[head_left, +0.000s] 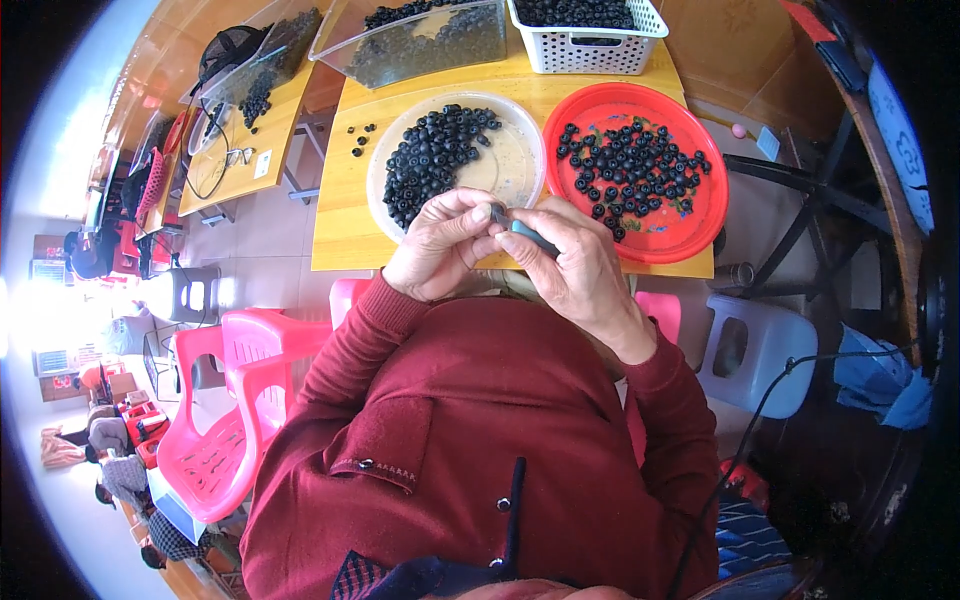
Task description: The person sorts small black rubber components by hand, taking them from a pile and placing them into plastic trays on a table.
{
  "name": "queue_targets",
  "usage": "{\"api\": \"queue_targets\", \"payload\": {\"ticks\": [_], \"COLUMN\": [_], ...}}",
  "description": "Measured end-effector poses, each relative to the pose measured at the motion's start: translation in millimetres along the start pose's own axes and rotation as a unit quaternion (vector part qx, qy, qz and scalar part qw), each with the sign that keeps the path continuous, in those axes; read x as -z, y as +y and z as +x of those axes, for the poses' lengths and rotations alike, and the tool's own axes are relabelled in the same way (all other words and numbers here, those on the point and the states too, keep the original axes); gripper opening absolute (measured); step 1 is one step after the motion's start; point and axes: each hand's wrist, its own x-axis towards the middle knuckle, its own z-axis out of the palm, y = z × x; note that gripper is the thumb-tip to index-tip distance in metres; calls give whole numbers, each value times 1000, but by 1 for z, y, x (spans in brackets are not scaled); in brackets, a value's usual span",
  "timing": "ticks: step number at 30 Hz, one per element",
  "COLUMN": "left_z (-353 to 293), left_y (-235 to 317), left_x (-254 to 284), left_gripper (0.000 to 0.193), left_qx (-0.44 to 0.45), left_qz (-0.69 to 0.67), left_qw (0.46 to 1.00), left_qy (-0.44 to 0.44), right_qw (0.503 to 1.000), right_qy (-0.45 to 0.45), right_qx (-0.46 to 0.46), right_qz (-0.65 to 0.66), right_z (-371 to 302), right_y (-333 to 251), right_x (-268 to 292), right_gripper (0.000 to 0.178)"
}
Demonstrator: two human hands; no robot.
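My left hand (440, 247) is closed in a pinch on a small dark round part (497, 213). Close beside it, my right hand (580, 262) grips a small tool with a teal handle (532, 236); its working end is hidden by my fingers. Both hands meet above the near edge of the yellow table (340, 215). Just beyond my left hand lies a pale round tray (515, 165), its left side heaped with black round parts (430, 155). Beyond my right hand is a red round tray (655, 242) with more black parts (635, 165) and small scraps.
Across the table's far side stand a clear bin (430, 55) and a white perforated basket (590, 55), both with black parts. Several loose parts (360, 140) lie left of the pale tray. A pink chair (225, 440) stands at left, a grey stool (755, 350) at right. A black cable (770, 390) hangs at right.
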Motion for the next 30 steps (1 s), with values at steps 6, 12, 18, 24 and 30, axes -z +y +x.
{"api": "queue_targets", "payload": {"ticks": [6,12,18,24,30], "left_z": [-1,-2,-2,-10,-7], "left_y": [-1,0,-1,4,3], "left_x": [-1,-1,-1,-20,-17], "left_gripper": [15,15,13,11,11], "left_qx": [-8,-12,-21,-20,-11], "left_qz": [-2,10,14,37,19], "left_qw": [1000,1000,1000,999,1000], "left_qy": [-14,-11,-14,-34,-7], "right_qw": [1000,1000,999,997,998], "right_qy": [1,3,-5,48,25], "right_qx": [-6,-6,-32,-62,-46], "right_qz": [8,18,16,-6,23], "right_z": [-1,0,-1,4,3], "right_y": [1,-1,-4,9,9], "right_x": [0,0,0,16,9], "right_gripper": [22,22,22,24,27]}}
